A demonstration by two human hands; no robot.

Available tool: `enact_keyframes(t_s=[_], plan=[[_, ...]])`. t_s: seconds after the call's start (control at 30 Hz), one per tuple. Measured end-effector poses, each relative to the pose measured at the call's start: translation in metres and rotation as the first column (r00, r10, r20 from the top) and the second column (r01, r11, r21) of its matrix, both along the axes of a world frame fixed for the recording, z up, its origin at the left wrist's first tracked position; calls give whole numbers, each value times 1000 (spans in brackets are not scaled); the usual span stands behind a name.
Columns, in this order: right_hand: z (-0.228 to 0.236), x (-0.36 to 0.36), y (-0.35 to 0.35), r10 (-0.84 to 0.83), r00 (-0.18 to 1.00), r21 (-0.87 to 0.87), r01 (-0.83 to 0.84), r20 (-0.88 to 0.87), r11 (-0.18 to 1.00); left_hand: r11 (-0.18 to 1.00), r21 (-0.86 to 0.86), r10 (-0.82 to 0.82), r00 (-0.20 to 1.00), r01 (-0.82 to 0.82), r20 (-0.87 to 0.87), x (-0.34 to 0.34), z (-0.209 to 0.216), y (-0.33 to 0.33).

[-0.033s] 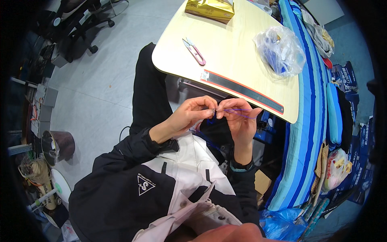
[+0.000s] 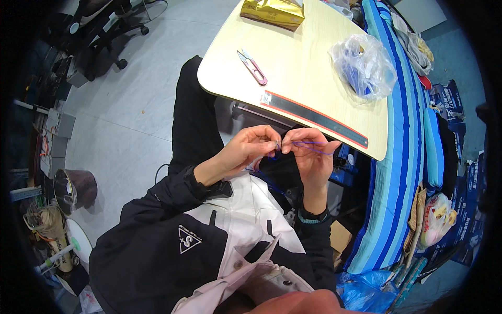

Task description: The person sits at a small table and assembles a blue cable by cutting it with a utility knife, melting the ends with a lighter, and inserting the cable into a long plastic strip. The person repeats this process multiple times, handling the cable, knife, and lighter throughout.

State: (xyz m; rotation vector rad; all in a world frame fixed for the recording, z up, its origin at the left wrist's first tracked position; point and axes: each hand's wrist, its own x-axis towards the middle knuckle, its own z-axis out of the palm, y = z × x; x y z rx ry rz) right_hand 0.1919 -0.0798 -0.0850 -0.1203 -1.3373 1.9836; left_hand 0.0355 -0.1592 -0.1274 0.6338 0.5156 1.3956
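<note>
Thin blue-purple cord (image 2: 314,143) runs between my hands over my lap. My left hand (image 2: 243,152) is closed in a pinch on it, thumb against fingertips. Close beside, my right hand (image 2: 309,154) pinches the cord too, and a loop of it lies across its fingers. Whatever small piece sits between the fingertips is too small to make out. More cord hangs down below the hands, in front of dark trousers. On the table (image 2: 298,57) ahead lie thread snips (image 2: 253,68) with pink handles and a dark ruler (image 2: 314,118) with a red-orange border.
A gold package (image 2: 273,14) stands at the table's far edge. To the right are a clear plastic bag (image 2: 363,68) with something blue inside and a blue striped sheet (image 2: 395,172). A bin (image 2: 76,189) and a wheeled chair (image 2: 107,39) stand on the left.
</note>
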Motion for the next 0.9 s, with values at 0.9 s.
enact_keyframes(t_s=[0.9], plan=[[34, 8, 6, -312, 891, -41, 317, -331, 948, 976, 205, 198, 690, -73, -696, -2, -1, 0]])
